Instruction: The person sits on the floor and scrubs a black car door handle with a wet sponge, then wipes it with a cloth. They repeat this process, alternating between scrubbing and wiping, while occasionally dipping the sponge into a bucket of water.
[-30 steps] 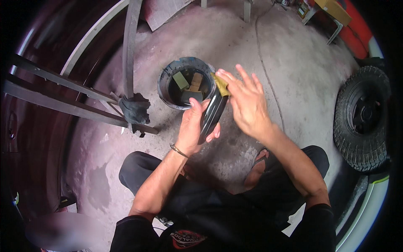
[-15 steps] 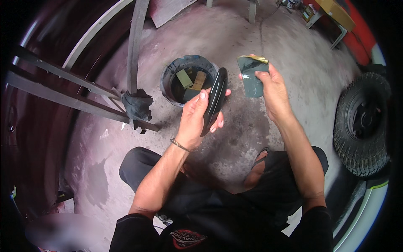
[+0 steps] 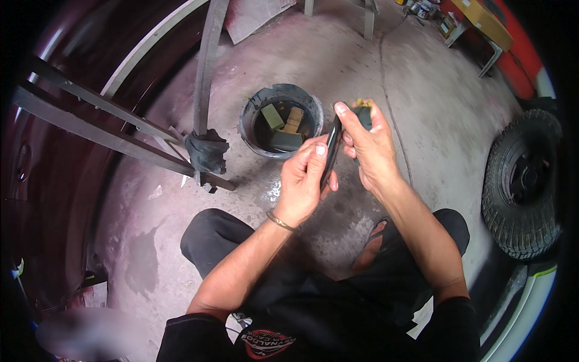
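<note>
My left hand [image 3: 306, 175] grips a glossy black, long rounded part [image 3: 332, 148], held tilted in front of me with its narrow side showing. At its upper end is my right hand [image 3: 369, 136], its fingers closed round a crumpled piece of dark grey sandpaper [image 3: 363, 116] with a yellowish back. The right thumb lies against or just beside the black part's tip; the hand hides most of the sheet. Beyond my hands a dark bucket [image 3: 246, 123] of water stands on the floor. In it are a green block [image 3: 272, 117], a brown block [image 3: 294, 120] and a dark grey piece [image 3: 287, 142].
A metal stand [image 3: 208, 72] with dark cloth [image 3: 207, 151] wrapped at its joint rises at left, beside a dark red car panel [image 3: 48, 199]. At right is a wheel with a knobbly tyre [image 3: 522, 187]. A cardboard box [image 3: 482, 21] sits at the far right.
My right hand has come left and inward to the black part, and the sandpaper is now bunched in its fingers. My left hand has shifted right and turned the part edge-on.
</note>
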The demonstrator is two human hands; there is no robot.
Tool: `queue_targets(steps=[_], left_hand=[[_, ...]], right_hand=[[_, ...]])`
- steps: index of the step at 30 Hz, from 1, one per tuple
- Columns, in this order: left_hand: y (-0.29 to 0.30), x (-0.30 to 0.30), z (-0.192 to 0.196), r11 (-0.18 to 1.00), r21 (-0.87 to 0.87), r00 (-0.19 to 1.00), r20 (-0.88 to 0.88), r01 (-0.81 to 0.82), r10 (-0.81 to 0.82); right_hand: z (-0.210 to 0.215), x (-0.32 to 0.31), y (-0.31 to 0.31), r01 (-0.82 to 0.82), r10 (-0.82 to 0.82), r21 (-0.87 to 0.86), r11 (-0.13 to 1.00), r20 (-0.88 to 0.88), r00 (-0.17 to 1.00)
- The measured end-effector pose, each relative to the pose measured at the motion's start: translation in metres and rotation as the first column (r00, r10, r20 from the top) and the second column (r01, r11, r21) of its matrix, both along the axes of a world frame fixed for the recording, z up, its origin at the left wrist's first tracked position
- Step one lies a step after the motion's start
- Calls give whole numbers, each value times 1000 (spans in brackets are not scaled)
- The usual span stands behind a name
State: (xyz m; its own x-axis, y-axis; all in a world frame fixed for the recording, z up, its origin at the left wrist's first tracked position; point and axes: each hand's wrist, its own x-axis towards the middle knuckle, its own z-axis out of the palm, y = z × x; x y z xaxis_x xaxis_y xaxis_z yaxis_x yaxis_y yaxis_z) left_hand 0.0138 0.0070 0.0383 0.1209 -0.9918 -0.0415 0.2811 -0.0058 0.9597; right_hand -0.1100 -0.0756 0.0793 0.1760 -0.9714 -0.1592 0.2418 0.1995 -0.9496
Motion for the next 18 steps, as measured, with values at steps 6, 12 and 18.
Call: queue_targets(steps=[6, 12, 18], left_hand=[[-18, -4, 4, 999, 33, 997, -74, -15, 17], [-24, -12, -6, 995, -75, 998, -18, -62, 61], [-26, -14, -11, 1000, 4, 994, -110, 29, -28]], right_hand=[[13, -6, 9, -80, 78, -12, 997, -110, 991], [-3, 1, -7, 76, -90, -135, 988, -107, 990], [-11, -9, -30, 46, -65, -165, 985, -108, 992]])
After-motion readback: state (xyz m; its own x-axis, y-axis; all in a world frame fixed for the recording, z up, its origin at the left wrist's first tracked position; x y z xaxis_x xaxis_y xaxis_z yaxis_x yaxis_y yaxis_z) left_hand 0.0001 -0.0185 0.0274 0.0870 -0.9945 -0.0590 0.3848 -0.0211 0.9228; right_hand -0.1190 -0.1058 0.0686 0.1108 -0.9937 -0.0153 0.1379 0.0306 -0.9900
